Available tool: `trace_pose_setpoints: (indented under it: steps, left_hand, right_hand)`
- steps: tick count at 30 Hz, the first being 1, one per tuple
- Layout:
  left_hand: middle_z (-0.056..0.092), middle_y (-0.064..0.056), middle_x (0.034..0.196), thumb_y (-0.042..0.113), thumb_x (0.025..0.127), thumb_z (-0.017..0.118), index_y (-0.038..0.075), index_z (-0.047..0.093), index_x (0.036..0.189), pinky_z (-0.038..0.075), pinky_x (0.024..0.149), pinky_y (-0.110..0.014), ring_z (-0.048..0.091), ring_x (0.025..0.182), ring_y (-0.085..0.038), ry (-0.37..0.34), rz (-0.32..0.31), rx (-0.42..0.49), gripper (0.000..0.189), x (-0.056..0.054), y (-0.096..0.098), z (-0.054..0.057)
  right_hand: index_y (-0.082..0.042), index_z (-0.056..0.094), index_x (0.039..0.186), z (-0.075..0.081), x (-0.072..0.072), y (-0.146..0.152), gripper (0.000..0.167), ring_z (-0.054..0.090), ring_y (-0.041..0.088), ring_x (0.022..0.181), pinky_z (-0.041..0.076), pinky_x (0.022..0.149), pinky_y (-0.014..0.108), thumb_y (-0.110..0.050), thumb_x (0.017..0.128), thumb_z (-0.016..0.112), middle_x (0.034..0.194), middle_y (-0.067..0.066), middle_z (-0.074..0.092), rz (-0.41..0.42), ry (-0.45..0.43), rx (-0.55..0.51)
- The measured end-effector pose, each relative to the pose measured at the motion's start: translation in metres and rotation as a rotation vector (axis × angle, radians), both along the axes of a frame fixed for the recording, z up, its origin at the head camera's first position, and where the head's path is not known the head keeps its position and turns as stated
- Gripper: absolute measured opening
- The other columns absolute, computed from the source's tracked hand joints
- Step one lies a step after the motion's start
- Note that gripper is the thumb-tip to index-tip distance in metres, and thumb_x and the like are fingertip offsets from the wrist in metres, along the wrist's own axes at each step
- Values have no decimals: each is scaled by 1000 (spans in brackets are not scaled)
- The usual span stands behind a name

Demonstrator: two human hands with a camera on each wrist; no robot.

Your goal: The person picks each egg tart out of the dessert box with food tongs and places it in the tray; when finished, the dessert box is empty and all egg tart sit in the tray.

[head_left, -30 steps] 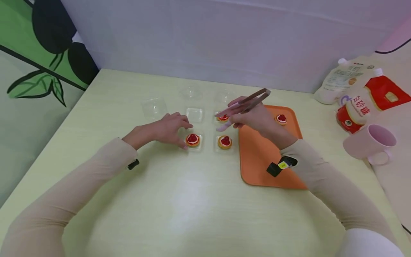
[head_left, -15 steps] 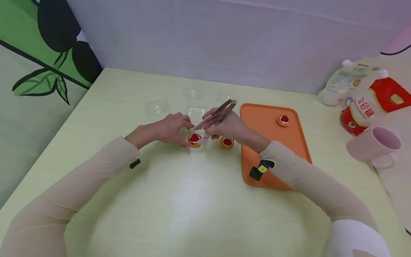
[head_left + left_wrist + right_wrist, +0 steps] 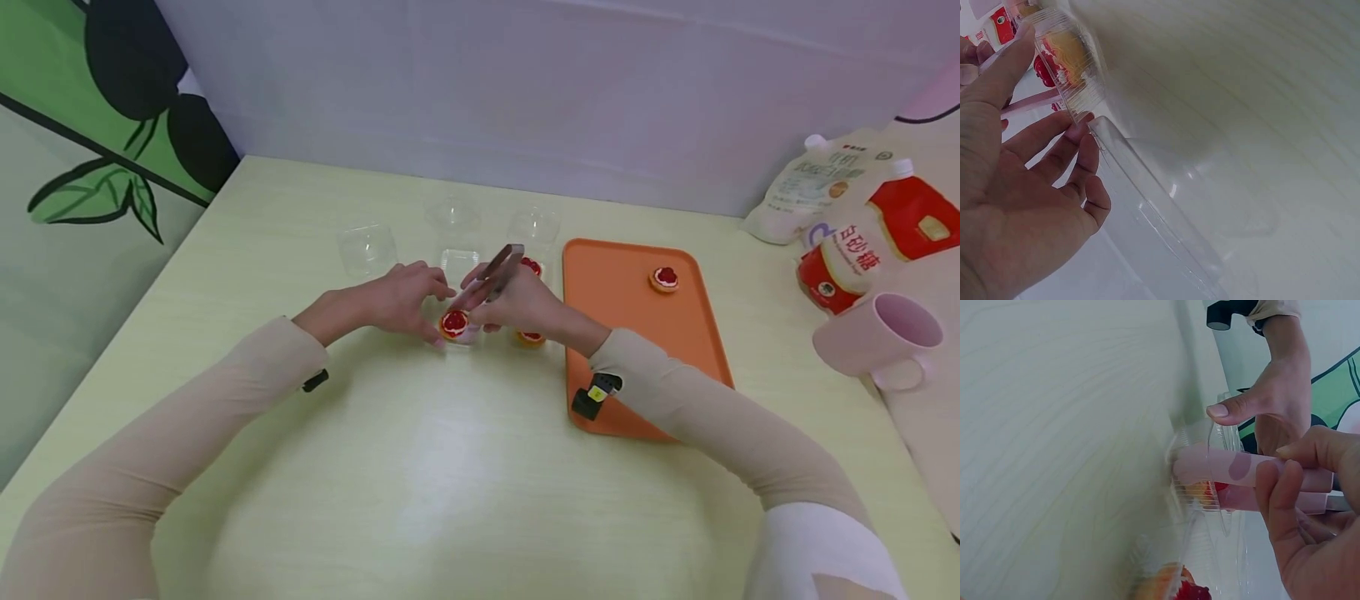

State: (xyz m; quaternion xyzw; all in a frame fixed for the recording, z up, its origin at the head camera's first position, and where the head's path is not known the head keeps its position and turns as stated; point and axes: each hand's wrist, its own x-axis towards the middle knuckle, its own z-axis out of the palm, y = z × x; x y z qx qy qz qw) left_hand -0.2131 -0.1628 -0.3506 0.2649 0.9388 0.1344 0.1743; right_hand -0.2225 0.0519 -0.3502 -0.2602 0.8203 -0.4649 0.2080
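Note:
A small red-topped fruit tart (image 3: 453, 324) sits in a clear plastic box (image 3: 1092, 94) at the front left of the group. My left hand (image 3: 401, 304) grips that box, thumb on one side of the rim and fingers on the other, as the left wrist view shows. My right hand (image 3: 522, 302) holds metal tongs (image 3: 495, 275) with pink tips (image 3: 1197, 464), which reach down into the box on both sides of the tart. Beside it a second tart (image 3: 531, 338) is partly hidden by my right hand. Behind that a third tart (image 3: 531, 266) shows.
An orange tray (image 3: 637, 367) on the right bears one tart (image 3: 664, 279). Clear plastic boxes stand behind my hands, among them an upright lid (image 3: 367, 250) and a base (image 3: 460, 262). A pink mug (image 3: 862, 333), a red sugar bag (image 3: 847, 258) and a pale pouch (image 3: 810, 187) are far right.
My right hand has moved left and toward me with the tongs, from the back right tart to the front left one, where the tips have come down. My left hand has stayed at the box.

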Motion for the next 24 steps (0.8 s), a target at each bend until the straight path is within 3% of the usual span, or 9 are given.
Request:
trace_pose_setpoints:
  steps: [5, 13, 19, 24]
  left_hand:
    - [61, -12, 126, 37, 75, 88, 1, 63, 133, 37, 96, -48, 50, 114, -29, 2, 9, -8, 72, 0, 0, 0]
    - [61, -13, 126, 37, 76, 87, 1, 63, 133, 37, 96, -48, 50, 114, -30, 8, 4, -13, 72, -2, 0, -1]
    - [61, -14, 128, 37, 76, 87, 0, 63, 132, 37, 98, -50, 50, 115, -31, 4, -4, -9, 72, -1, 1, -1]
    - [60, -15, 130, 36, 77, 86, 0, 62, 134, 37, 100, -50, 50, 117, -32, -7, 7, -13, 71, 0, 0, 0]
  right_hand:
    - [-1, 66, 115, 0, -3, -4, 31, 72, 24, 65, 59, 65, 34, -6, 85, 72, 97, 11, 77, 10, 22, 33]
    - [2, 63, 114, 2, -1, -4, 31, 76, 23, 75, 60, 67, 31, -7, 87, 75, 102, 14, 76, 1, -16, 5]
    - [0, 65, 110, -1, 2, 0, 27, 75, 20, 69, 60, 69, 35, -8, 86, 75, 96, 14, 76, -41, -8, -10]
    - [0, 66, 107, 6, 3, 10, 26, 74, 20, 65, 60, 65, 35, -5, 84, 74, 91, 16, 76, -86, -44, -102]
